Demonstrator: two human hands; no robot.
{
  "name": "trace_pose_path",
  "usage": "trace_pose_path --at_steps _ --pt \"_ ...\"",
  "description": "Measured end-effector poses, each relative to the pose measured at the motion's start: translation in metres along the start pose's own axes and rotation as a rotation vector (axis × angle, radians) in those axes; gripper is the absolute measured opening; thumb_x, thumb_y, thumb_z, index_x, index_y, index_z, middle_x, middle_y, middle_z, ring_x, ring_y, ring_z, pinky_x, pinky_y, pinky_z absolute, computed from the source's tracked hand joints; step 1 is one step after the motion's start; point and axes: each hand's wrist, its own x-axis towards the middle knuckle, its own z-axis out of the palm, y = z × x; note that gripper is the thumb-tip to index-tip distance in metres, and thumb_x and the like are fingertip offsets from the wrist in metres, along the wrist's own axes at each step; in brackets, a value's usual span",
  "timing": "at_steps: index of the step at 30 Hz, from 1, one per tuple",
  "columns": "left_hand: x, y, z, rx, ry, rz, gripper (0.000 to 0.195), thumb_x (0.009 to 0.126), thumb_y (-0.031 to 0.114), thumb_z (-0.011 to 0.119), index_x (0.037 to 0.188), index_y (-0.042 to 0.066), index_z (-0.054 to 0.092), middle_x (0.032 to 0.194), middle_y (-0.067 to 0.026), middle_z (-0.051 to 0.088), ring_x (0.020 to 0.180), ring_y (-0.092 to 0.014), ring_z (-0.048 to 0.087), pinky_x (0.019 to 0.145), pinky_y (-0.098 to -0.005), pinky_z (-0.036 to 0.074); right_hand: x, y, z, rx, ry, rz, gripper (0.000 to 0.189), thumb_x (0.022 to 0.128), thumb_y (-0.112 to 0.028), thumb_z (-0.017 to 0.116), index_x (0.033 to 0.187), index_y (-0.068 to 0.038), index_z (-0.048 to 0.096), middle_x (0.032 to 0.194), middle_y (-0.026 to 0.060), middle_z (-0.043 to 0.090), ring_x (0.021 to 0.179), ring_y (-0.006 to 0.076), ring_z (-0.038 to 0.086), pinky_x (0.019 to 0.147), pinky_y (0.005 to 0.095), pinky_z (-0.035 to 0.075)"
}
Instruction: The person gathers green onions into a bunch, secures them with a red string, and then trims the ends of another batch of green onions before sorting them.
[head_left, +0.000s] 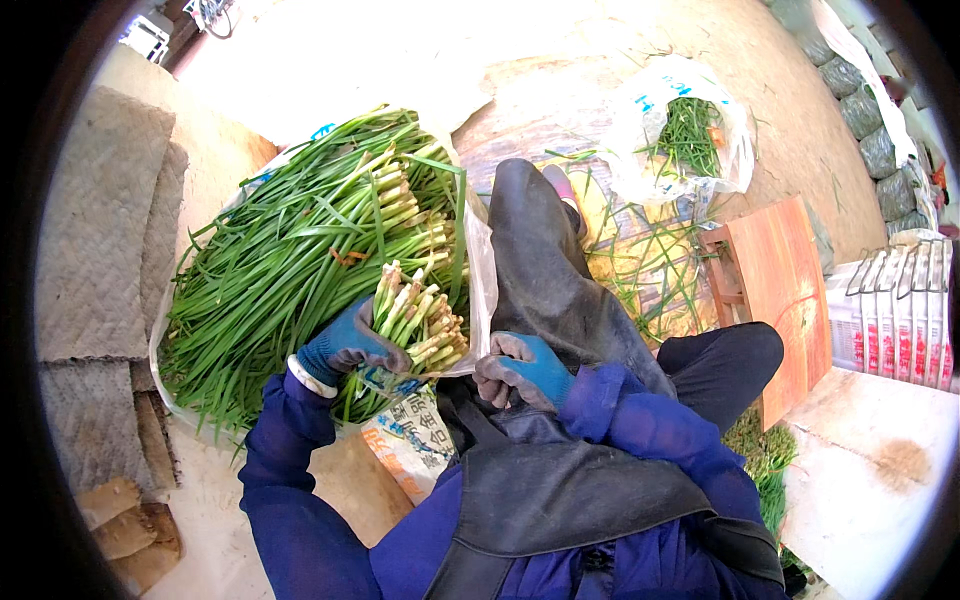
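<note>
My left hand (356, 341), in a blue and grey work glove, grips a bunch of garlic chives (427, 315) near its pale, cut-looking stem ends. That bunch rests over a large heap of green chives (300, 262) in a white plastic bag (482, 262) to my left. A brown tie (349, 257) lies across the leaves in the heap. In the same kind of glove, my right hand (521, 371) is above my lap with its fingers curled, close to the bag's right edge. Whether it pinches something small cannot be seen.
A smaller plastic bag (739, 150) with loose green leaves stands ahead on the right. Scattered leaves (652, 277) litter the ground sheet. A wooden stool (784, 300), stacked white baskets (892, 315) and more chives (765, 465) are at my right. Grey matting (97, 225) lies far left.
</note>
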Motion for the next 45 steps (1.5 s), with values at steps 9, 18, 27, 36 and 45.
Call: trace_pose_path --at_steps 9,18,27,36,45 --pt "0.002 0.029 0.012 -0.217 0.073 0.092 0.081 0.068 0.014 0.081 0.135 -0.001 0.038 0.107 -0.006 0.062 0.082 -0.009 0.06 0.072 -0.0235 0.05 0.002 0.001 0.001 0.042 0.088 0.126 0.015 0.086 -0.016 0.058 0.085 -0.003 0.051 0.073 0.0065 0.054 0.059 0.0109 0.05 0.045 0.0221 0.037" --pt "0.008 0.038 0.025 0.054 0.236 0.053 0.116 0.06 0.067 0.075 0.137 -0.007 0.029 0.085 -0.0063 0.066 0.073 -0.011 0.061 0.069 -0.0232 0.049 0.007 -0.001 -0.005 -0.201 0.103 0.133 0.025 0.087 -0.023 0.057 0.09 0.001 0.056 0.069 0.0088 0.059 0.053 0.0108 0.055 0.046 0.0218 0.045" --pt "0.004 0.018 0.005 -0.037 0.203 0.094 0.094 0.068 0.03 0.078 0.143 0.004 0.029 0.127 -0.0072 0.053 0.108 -0.015 0.055 0.093 -0.0309 0.045 -0.004 -0.001 0.024 -0.698 0.015 -0.398 0.041 0.091 -0.021 0.058 0.127 -0.005 0.047 0.08 0.0102 0.065 0.065 0.019 0.063 0.062 0.0321 0.049" --pt "0.0 0.03 0.041 -0.036 0.382 0.176 0.118 0.054 0.061 0.083 0.141 0.0 0.031 0.114 -0.0064 0.059 0.094 -0.011 0.06 0.081 -0.0262 0.049 0.006 0.007 0.026 -1.333 0.034 -0.666 0.048 0.082 -0.017 0.064 0.126 -0.007 0.048 0.085 0.0118 0.065 0.07 0.0326 0.063 0.06 0.0441 0.049" --pt "-0.018 0.022 0.029 -0.055 0.418 0.112 0.073 0.072 0.018 0.076 0.133 0.0 0.041 0.098 -0.0104 0.063 0.077 -0.015 0.062 0.065 -0.0251 0.049 0.032 -0.04 0.009 -1.121 0.069 -0.796 0.067 0.075 -0.005 0.061 0.137 -0.001 0.035 0.12 0.023 0.051 0.107 0.038 0.053 0.09 0.0412 0.045"
